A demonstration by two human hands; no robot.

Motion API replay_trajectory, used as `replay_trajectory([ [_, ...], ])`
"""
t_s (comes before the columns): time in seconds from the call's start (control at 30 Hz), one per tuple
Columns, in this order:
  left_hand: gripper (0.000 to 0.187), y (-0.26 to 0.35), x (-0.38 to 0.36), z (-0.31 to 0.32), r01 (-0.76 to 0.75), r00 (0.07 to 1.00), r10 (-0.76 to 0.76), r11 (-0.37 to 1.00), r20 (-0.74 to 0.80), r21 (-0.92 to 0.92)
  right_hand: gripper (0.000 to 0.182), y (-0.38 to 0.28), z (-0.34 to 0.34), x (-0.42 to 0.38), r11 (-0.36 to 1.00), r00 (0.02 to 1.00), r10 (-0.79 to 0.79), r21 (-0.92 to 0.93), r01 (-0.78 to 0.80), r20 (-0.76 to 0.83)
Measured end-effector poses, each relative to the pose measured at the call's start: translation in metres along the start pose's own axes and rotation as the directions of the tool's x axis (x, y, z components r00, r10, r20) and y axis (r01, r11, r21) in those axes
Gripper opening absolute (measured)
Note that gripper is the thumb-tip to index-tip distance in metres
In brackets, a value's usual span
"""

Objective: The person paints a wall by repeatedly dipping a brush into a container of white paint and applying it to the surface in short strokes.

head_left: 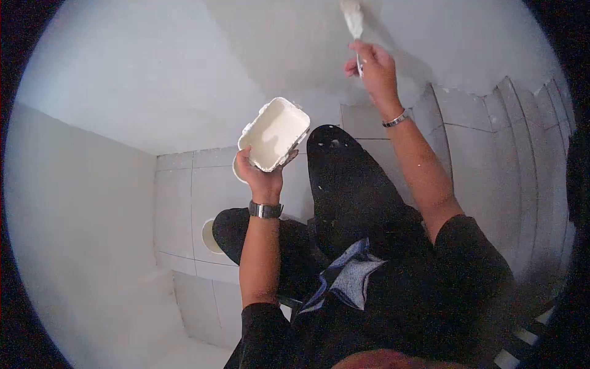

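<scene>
My left hand (264, 178) grips a white rectangular paint tub (276, 132) from its near end, thumb over the rim. Creamy white paint shows inside, and the rim is smeared with it. Up against the wall, my right hand (376, 66) is closed round the handle of a paintbrush (352, 18). The bristles are coated white and point toward the top of the view, over the wall (289, 49).
Tiled stairs (479, 141) climb on the right. A round white container (212, 237) stands on the tiled floor (175, 190) beside my knee, and another pale rim shows below the tub. A side wall (80, 203) rises at left.
</scene>
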State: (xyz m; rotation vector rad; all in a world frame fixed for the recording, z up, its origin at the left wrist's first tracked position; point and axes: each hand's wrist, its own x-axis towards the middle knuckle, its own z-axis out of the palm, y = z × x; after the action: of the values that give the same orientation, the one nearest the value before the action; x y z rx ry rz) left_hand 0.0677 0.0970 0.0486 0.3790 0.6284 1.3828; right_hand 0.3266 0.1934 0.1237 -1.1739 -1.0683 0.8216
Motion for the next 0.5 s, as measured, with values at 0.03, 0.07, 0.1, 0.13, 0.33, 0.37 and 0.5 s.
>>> replay_trajectory([
  [0.03, 0.062, 0.0, 0.0, 0.0, 0.006, 1.0, -0.006, 1.0, 0.011, 0.0, 0.033, 0.016, -0.002, -0.002, 1.0, 1.0, 0.0, 0.0, 0.0, 0.0],
  [0.07, 0.062, 0.0, -0.001, 0.002, 0.007, 1.0, -0.007, 1.0, 0.011, 0.0, 0.034, 0.041, -0.003, -0.007, 0.994, 0.996, 0.086, -0.07, -0.087, -0.022],
  [0.1, 0.062, 0.002, -0.002, 0.005, 0.007, 1.0, -0.007, 1.0, -0.013, -0.006, 0.035, 0.064, -0.003, -0.01, 0.975, 0.984, 0.17, -0.137, -0.175, -0.05],
  [0.13, 0.061, 0.002, -0.003, 0.007, 0.007, 0.999, -0.007, 1.0, -0.035, -0.012, 0.036, 0.083, -0.005, -0.02, 0.961, 0.975, 0.216, -0.168, -0.221, -0.051],
  [0.33, 0.065, 0.003, -0.003, 0.006, 0.017, 0.998, -0.014, 0.999, -0.068, 0.051, 0.035, 0.147, -0.023, -0.059, 0.82, 0.833, 0.551, -0.148, -0.552, -0.057],
  [0.37, 0.065, 0.003, -0.002, 0.006, 0.017, 0.998, -0.014, 0.998, -0.068, 0.054, 0.035, 0.149, -0.026, -0.052, 0.82, 0.832, 0.552, -0.146, -0.554, -0.056],
  [0.5, 0.061, -0.001, -0.003, 0.005, -0.003, 0.999, 0.004, 1.0, -0.042, 0.008, 0.033, 0.042, -0.022, -0.013, 0.973, 0.973, 0.229, 0.012, -0.229, -0.01],
])
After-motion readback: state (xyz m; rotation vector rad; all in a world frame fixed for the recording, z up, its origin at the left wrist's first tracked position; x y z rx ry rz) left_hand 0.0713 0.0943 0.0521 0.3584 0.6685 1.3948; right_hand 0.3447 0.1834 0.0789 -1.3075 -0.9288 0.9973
